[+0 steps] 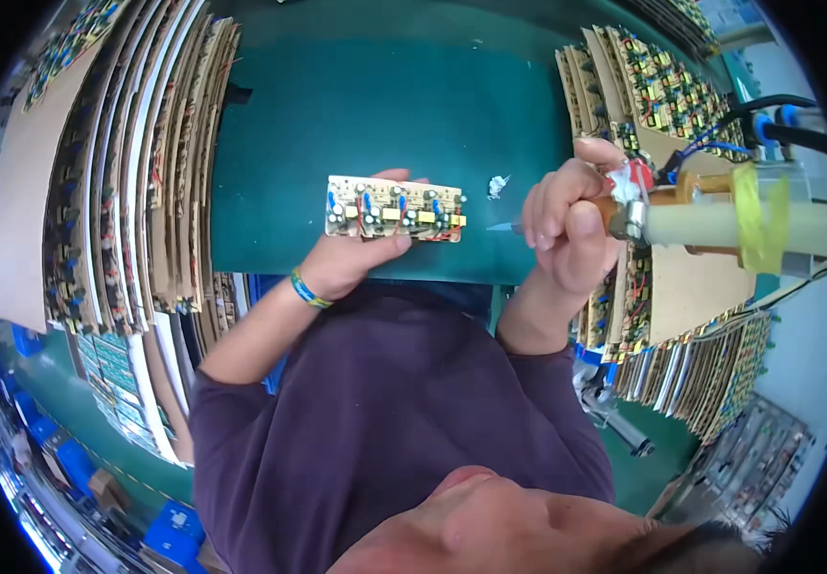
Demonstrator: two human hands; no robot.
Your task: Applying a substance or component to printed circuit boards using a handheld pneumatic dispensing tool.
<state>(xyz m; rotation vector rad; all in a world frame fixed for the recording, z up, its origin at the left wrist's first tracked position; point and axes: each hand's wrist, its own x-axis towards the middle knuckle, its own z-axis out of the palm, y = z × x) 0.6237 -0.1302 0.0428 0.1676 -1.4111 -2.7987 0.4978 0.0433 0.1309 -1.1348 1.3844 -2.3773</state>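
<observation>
My left hand is closed on a long, narrow circuit board, thumb along its near edge and fingertips showing behind the far edge. White capacitors, blue discs, yellow blocks and red wires cover the board's upper face. In my right hand is a glue dispenser, its translucent tube wrapped in yellow tape and fitted with a metal hose clamp. Its pointed nozzle shows left of my fingers, a short way right of the board and apart from it. A small whitish lump lies on the green table beyond the nozzle.
Tall stacks of circuit boards separated by cardboard sheets stand at the left. More stacked boards flank the table's right side, with a cardboard sheet below the dispenser. Black and blue hoses run in at the right edge.
</observation>
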